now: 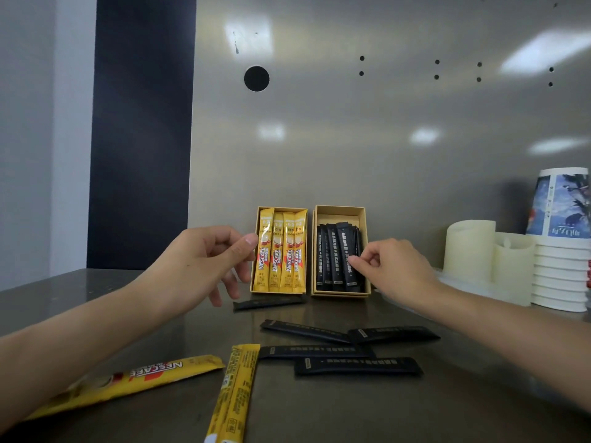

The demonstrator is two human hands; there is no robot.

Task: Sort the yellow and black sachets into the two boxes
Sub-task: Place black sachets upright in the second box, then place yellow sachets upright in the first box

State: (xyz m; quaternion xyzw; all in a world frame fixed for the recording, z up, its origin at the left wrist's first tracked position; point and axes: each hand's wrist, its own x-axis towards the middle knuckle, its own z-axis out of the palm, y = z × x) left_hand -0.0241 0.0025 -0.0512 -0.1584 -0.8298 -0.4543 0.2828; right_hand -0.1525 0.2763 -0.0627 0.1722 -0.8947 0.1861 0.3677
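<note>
We see left hand (204,263) grip pinching yellow sachet (265,228) mid-frame; right hand (393,266) grip pinching black sachet (343,241) in right box (339,211).

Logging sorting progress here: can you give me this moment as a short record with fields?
left box: four yellow sachets
right box: black sachets
left hand: thumb against leftmost yellow sachet
right hand: pinches one boxed black sachet
table: two loose yellow sachets, five loose black sachets
</note>
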